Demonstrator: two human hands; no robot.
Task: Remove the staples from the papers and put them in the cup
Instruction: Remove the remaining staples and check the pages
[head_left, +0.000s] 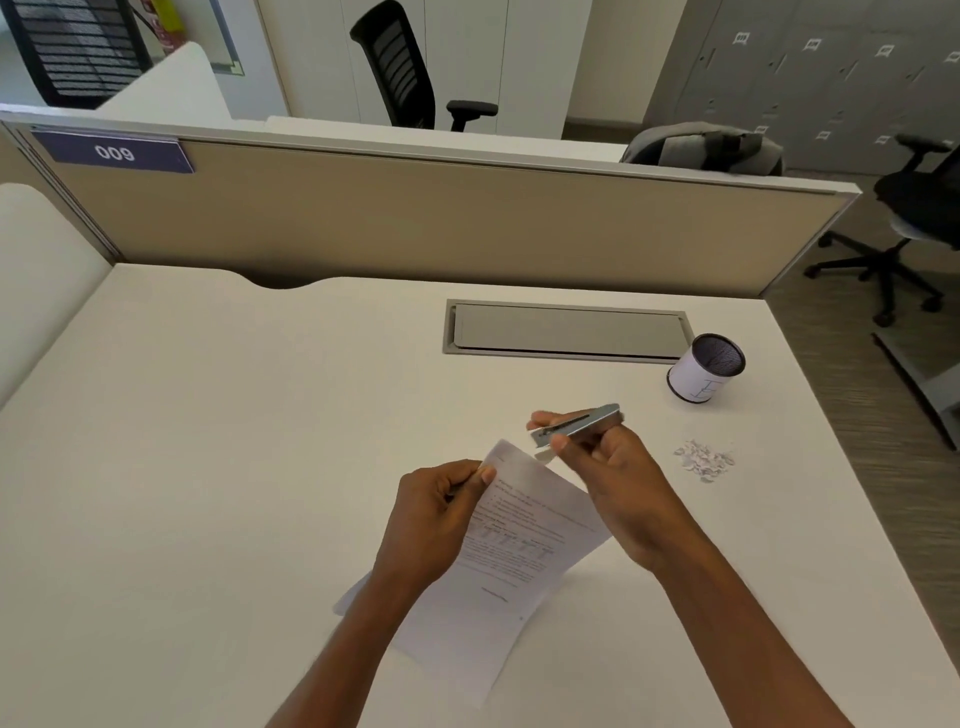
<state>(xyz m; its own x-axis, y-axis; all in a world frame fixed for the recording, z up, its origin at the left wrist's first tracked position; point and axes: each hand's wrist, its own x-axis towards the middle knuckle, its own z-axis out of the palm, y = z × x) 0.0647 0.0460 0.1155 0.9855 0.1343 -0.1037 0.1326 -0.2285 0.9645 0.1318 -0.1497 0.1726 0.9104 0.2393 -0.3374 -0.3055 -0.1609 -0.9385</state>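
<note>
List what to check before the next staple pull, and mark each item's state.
1. Left hand pinches the papers near their top corner: ok.
2. Right hand grips the staple remover: ok.
3. Remover tip close to the papers' top corner: ok.
4. Tip hooked under a staple: cannot tell, too small to see.
5. Cup standing on the desk with its mouth unobstructed: ok.
6. Pulled staples in the cup: not ok. A silvery pile, likely staples, lies on the desk outside it.
</note>
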